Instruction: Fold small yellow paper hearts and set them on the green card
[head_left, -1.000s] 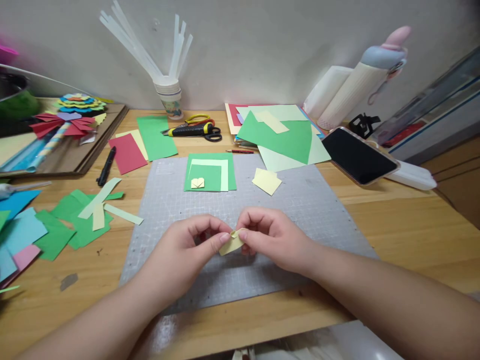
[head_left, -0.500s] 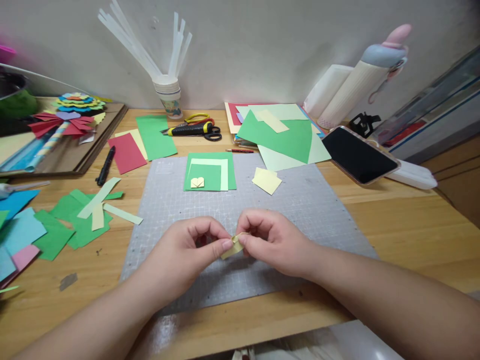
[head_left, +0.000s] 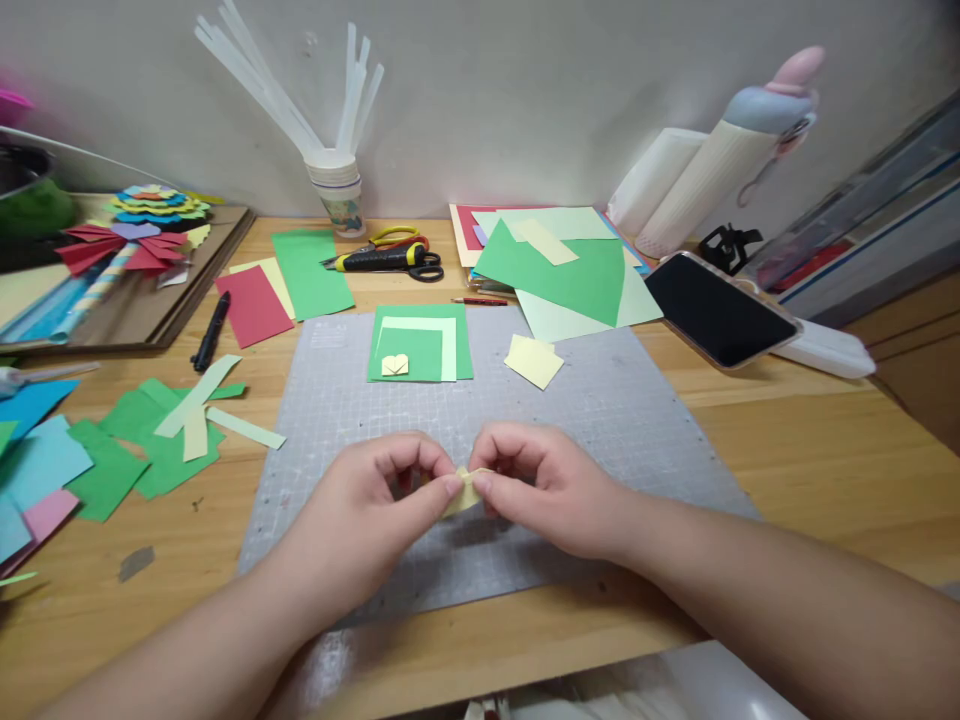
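Between both hands I hold a small piece of pale yellow paper [head_left: 464, 497], folded along its upper edge. My left hand [head_left: 401, 492] pinches its left side between thumb and forefinger. On the right side, the thumb and fingers of my right hand [head_left: 534, 487] grip it too; part of the paper is hidden by the fingers. Below the hands lies a grey cutting mat [head_left: 360, 590]. Farther back on the mat, a small folded yellow paper heart [head_left: 395, 365] rests on stacked green paper squares [head_left: 459, 345]. To its right lie yellow paper squares [head_left: 534, 361].
Green paper scraps [head_left: 176, 470] and a black pen [head_left: 212, 332] lie at left. Scissors [head_left: 394, 258] sit behind the mat, near a paper cup [head_left: 336, 195] holding white strips. Coloured sheets [head_left: 562, 275], a phone [head_left: 721, 310] and a bottle [head_left: 712, 165] stand or lie at right.
The yellow paper has tilted slightly between my fingers, and its folded upper edge shows differently. My right hand has shifted a little to the left. Everything else stays in place.
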